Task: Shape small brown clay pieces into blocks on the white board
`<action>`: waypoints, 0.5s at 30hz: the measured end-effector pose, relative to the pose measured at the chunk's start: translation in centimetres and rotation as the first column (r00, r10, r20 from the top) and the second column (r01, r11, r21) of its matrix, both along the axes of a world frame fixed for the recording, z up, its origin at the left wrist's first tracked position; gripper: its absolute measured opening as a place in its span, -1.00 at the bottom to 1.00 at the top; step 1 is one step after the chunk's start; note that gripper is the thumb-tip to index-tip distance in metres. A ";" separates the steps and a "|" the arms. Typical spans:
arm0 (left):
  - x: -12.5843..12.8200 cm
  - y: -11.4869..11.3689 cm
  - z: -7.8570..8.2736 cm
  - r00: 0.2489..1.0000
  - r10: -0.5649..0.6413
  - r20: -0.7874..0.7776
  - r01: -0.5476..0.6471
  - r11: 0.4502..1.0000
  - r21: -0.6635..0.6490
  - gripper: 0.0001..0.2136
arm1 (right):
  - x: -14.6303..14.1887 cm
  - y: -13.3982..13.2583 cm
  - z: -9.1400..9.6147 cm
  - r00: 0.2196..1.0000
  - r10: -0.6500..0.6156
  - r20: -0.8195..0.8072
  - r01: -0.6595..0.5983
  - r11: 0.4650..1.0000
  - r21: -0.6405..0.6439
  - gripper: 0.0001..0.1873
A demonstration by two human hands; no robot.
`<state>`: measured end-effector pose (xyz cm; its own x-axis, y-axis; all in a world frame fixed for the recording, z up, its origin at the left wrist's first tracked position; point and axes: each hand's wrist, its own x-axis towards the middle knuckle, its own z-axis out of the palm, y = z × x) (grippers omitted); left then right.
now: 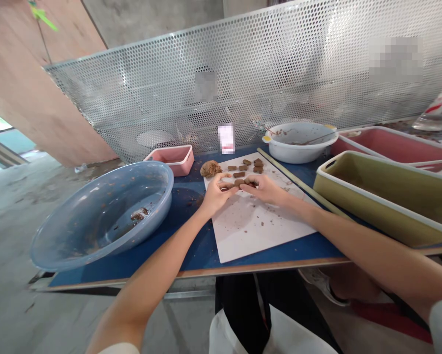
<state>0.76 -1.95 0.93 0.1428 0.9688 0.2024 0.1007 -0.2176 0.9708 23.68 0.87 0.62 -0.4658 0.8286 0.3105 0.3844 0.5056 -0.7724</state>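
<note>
Over a white board (pixel 243 231) on a blue table, my left hand (pixel 219 194) and my right hand (pixel 263 189) come together around a small brown piece of dough-like material (pixel 239 183). Fingers of both hands are closed on it from either side. Just beyond them lie several short brown pieces (pixel 239 174) in loose rows on the board. A larger crumbly brown lump (pixel 211 169) sits at the board's far left corner, close to my left hand. Brown crumbs dot the board's near half.
A large blue basin (pixel 106 206) with brown residue stands left, a small pink tub (pixel 174 160) behind it. A stick (pixel 302 184) lies along the board's right side. Beyond are a white basin (pixel 302 147), an olive tub (pixel 383 206), a pink tub (pixel 397 142) and a perforated metal screen (pixel 162 88).
</note>
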 end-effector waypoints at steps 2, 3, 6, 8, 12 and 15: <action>0.0 0.0 -0.1 1.000 -0.003 0.001 0.003 1.000 0.003 -0.35 | 0.0 0.0 0.1 1.000 0.002 -0.003 -0.002 1.000 -0.011 -0.44; 0.0 0.0 -0.1 1.000 -0.002 0.001 0.002 1.000 0.003 -0.35 | 0.1 0.0 0.0 1.000 -0.005 -0.005 0.004 1.000 -0.012 -0.43; 0.0 0.1 -0.1 1.000 0.001 0.000 -0.001 1.000 -0.008 -0.34 | 0.1 0.1 -0.1 1.000 -0.023 -0.001 0.023 1.000 -0.009 -0.43; 0.0 0.1 0.0 1.000 0.009 0.001 -0.009 1.000 -0.025 -0.32 | 0.1 0.1 -0.1 1.000 -0.024 0.012 0.024 1.000 -0.014 -0.43; 0.0 0.1 0.1 1.000 0.008 0.011 -0.007 0.999 -0.035 -0.31 | 0.1 0.0 0.1 1.000 -0.025 0.006 0.025 0.999 -0.028 -0.46; 0.0 0.1 0.1 1.000 0.002 0.011 -0.001 1.000 -0.026 -0.34 | 0.3 -0.1 0.1 1.000 -0.014 -0.026 0.012 0.998 -0.057 -0.47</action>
<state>0.72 -1.86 1.00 0.1393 0.9740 0.1787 0.0902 -0.1922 0.9772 23.96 0.81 0.74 -0.4470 0.8513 0.2746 0.3695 0.4553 -0.8100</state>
